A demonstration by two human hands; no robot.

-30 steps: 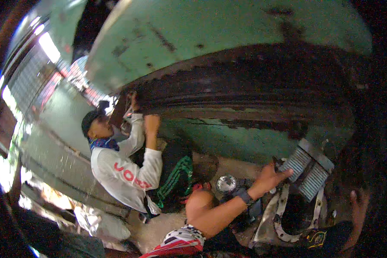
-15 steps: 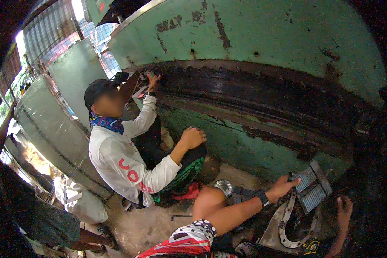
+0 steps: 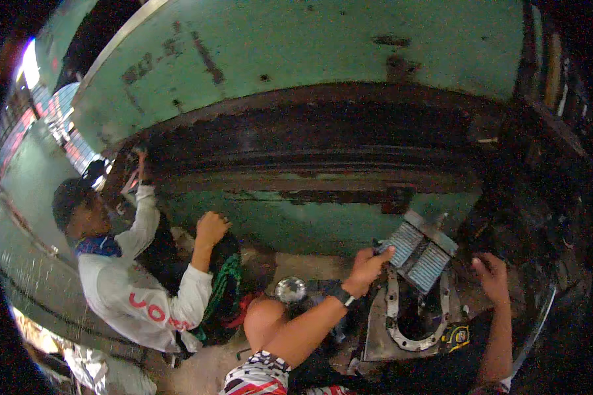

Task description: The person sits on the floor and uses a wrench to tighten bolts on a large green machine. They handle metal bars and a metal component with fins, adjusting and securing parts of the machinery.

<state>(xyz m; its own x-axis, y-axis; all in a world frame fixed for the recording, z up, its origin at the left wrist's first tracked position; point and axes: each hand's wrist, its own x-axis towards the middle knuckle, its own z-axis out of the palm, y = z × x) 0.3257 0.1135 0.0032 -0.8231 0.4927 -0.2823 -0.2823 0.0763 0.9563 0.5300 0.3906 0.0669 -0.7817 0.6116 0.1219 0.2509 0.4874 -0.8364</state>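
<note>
My left hand point(image 3: 367, 266), with a dark watch at the wrist, grips the near-left edge of a flat, ribbed, silvery-blue two-panel piece point(image 3: 423, 255) with a dark bar along its far end. The piece is tilted above a U-shaped metal plate point(image 3: 393, 309) with holes along its curve, partly covering it. A small dark part shows by my left fingertips; I cannot make out what it is. My right hand point(image 3: 493, 271) hovers right of the ribbed piece, apart from it, fingers loosely curled with nothing visible in them.
A large green machine point(image 3: 323, 49) with a long dark slot stands ahead. A person in a white long-sleeved top point(image 3: 135, 296) crouches at left, one hand reaching to the machine. A yellow-and-black tape measure point(image 3: 457, 337) and a shiny round metal object point(image 3: 290, 289) lie nearby.
My view has swung to the right, so the person and machine appear farther left. My left hand still grips the ribbed piece, and my right hand's fingers have curled more.
</note>
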